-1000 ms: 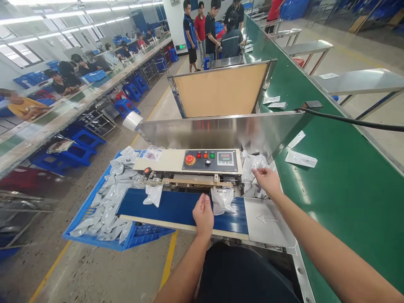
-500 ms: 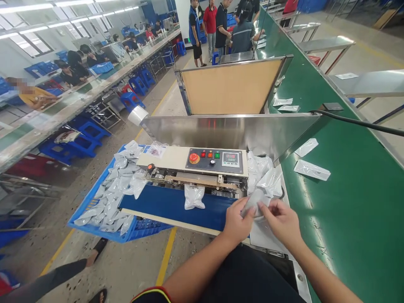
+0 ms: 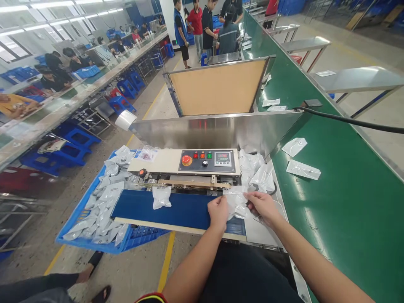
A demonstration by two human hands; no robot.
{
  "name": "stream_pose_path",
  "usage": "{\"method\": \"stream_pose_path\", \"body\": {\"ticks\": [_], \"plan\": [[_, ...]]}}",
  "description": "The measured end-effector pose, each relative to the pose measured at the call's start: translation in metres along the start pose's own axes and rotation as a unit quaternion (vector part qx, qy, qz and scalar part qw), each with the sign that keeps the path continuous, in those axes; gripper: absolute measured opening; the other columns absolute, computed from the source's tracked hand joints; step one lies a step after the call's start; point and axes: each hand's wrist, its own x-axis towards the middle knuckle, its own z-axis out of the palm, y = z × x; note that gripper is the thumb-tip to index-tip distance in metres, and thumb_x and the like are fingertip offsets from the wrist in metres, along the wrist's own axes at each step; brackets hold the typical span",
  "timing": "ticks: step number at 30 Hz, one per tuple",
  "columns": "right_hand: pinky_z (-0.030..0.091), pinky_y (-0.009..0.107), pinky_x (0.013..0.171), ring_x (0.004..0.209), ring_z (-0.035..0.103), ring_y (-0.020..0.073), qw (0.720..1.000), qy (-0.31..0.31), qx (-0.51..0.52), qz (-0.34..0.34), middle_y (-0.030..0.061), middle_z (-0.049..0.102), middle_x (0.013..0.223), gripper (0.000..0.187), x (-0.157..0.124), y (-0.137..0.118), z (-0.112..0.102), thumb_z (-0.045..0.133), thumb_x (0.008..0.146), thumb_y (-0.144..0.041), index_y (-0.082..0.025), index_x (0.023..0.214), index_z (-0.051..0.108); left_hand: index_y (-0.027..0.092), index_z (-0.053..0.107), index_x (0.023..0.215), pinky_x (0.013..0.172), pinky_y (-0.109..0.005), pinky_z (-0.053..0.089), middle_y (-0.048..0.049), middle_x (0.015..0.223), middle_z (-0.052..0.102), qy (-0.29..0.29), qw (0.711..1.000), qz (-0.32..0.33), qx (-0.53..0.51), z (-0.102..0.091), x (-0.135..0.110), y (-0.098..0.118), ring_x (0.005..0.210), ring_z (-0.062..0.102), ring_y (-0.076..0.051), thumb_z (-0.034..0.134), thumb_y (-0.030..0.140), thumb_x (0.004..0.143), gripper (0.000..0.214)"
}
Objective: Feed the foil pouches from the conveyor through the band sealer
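Observation:
Between my two hands a white plastic pouch (image 3: 236, 203) is held flat, its top edge at the right end of the band sealing machine (image 3: 164, 162). My left hand (image 3: 218, 212) pinches the pouch's left side. My right hand (image 3: 262, 206) grips its upper right corner with thumb and fingers. Below lies the machine's blue conveyor belt (image 3: 186, 210). Another filled pouch (image 3: 162, 198) hangs from the sealing band further left, over the belt. Several pouches (image 3: 263, 176) are heaped just beyond my right hand.
A blue crate (image 3: 123, 246) full of pouches stands at the belt's left end. A steel panel (image 3: 202, 130) rises behind the machine. The green conveyor (image 3: 341, 202) on the right carries flat pouches (image 3: 303, 169) and a black cable (image 3: 353, 120). Co-workers (image 3: 208, 31) stand at the back.
Both hands have moved left with the pouch, which is now spread upright at the sealer's entrance. The other pouch has travelled left along the band. The view has shifted slightly.

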Motion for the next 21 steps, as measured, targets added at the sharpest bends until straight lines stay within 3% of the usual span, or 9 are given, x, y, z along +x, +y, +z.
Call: {"method": "stream_pose_path", "body": {"ticks": [2, 5, 7, 10, 12, 14, 16, 18, 21], "plan": [[0.041, 0.029, 0.049, 0.052, 0.056, 0.0177, 0.995, 0.041, -0.072, -0.048, 0.0058, 0.068, 0.06, 0.054, 0.017, -0.007, -0.006, 0.081, 0.077, -0.072, -0.018, 0.086, 0.078, 0.012, 0.087, 0.091, 0.073, -0.033, 0.057, -0.0112, 0.088, 0.082, 0.012, 1.0, 0.01, -0.011, -0.022, 0.005, 0.008, 0.084, 0.075, -0.027, 0.084, 0.055, 0.081, 0.044], [0.053, 0.036, 0.068, 0.079, 0.069, 0.0281, 0.939, 0.271, -0.175, -0.118, 0.0134, 0.077, 0.085, 0.048, 0.058, -0.018, -0.038, 0.079, 0.08, -0.064, -0.018, 0.093, 0.078, 0.015, 0.086, 0.113, 0.096, -0.039, 0.062, -0.0153, 0.115, 0.083, 0.078, 0.992, 0.094, -0.009, -0.063, 0.002, 0.018, 0.111, 0.077, -0.032, 0.084, 0.055, 0.088, 0.048], [0.054, 0.041, 0.077, 0.088, 0.071, 0.0331, 0.92, 0.329, -0.196, -0.086, 0.0165, 0.078, 0.09, 0.04, 0.086, -0.024, -0.06, 0.082, 0.074, -0.055, -0.018, 0.087, 0.075, 0.017, 0.083, 0.123, 0.103, -0.041, 0.062, -0.0164, 0.126, 0.081, 0.129, 0.978, 0.163, -0.001, -0.083, -0.007, 0.02, 0.117, 0.077, -0.031, 0.079, 0.057, 0.094, 0.049], [0.054, 0.043, 0.081, 0.084, 0.072, 0.0324, 0.937, 0.29, -0.184, -0.064, 0.0155, 0.079, 0.088, 0.031, 0.102, -0.028, -0.073, 0.078, 0.075, -0.051, -0.021, 0.074, 0.069, 0.016, 0.083, 0.119, 0.094, -0.041, 0.066, -0.0168, 0.114, 0.082, 0.098, 0.971, 0.22, 0.015, -0.086, -0.025, 0.017, 0.103, 0.08, -0.029, 0.071, 0.06, 0.1, 0.049], [0.054, 0.04, 0.083, 0.089, 0.074, 0.0309, 0.935, 0.286, -0.158, -0.141, 0.0147, 0.08, 0.096, 0.032, 0.086, -0.029, -0.068, 0.074, 0.078, -0.053, -0.023, 0.074, 0.068, 0.017, 0.084, 0.114, 0.093, -0.042, 0.067, -0.016, 0.107, 0.083, 0.022, 0.968, 0.246, 0.037, -0.07, -0.035, 0.016, 0.099, 0.08, -0.029, 0.067, 0.058, 0.103, 0.046], [0.054, 0.038, 0.083, 0.092, 0.073, 0.0295, 0.924, 0.271, -0.136, -0.234, 0.0127, 0.079, 0.097, 0.035, 0.053, -0.026, -0.056, 0.074, 0.08, -0.058, -0.024, 0.076, 0.068, 0.019, 0.085, 0.117, 0.101, -0.045, 0.065, -0.0165, 0.115, 0.083, -0.046, 0.958, 0.277, 0.062, -0.045, -0.043, 0.017, 0.109, 0.079, -0.031, 0.068, 0.055, 0.103, 0.042], [0.054, 0.036, 0.074, 0.081, 0.07, 0.0264, 0.925, 0.218, -0.133, -0.28, 0.0092, 0.076, 0.084, 0.041, 0.01, -0.021, -0.042, 0.077, 0.08, -0.065, -0.025, 0.074, 0.068, 0.02, 0.084, 0.125, 0.109, -0.047, 0.061, -0.0168, 0.128, 0.081, -0.097, 0.949, 0.291, 0.074, -0.018, -0.048, 0.021, 0.121, 0.076, -0.034, 0.071, 0.054, 0.101, 0.043], [0.051, 0.034, 0.064, 0.065, 0.062, 0.0222, 0.95, 0.126, -0.109, -0.263, 0.0054, 0.069, 0.07, 0.046, -0.029, -0.012, -0.03, 0.084, 0.077, -0.069, -0.026, 0.076, 0.069, 0.02, 0.084, 0.127, 0.108, -0.044, 0.06, -0.0164, 0.129, 0.08, -0.146, 0.947, 0.276, 0.07, 0.002, -0.05, 0.023, 0.12, 0.075, -0.034, 0.074, 0.056, 0.098, 0.047], [0.051, 0.034, 0.057, 0.058, 0.058, 0.021, 0.981, 0.004, 0.004, -0.193, 0.0028, 0.067, 0.066, 0.058, -0.064, 0.001, -0.022, 0.089, 0.073, -0.073, -0.024, 0.101, 0.076, 0.017, 0.087, 0.108, 0.086, -0.036, 0.062, -0.0135, 0.101, 0.083, -0.189, 0.954, 0.226, 0.061, 0.016, -0.049, 0.022, 0.092, 0.076, -0.028, 0.068, 0.059, 0.101, 0.046]]}}
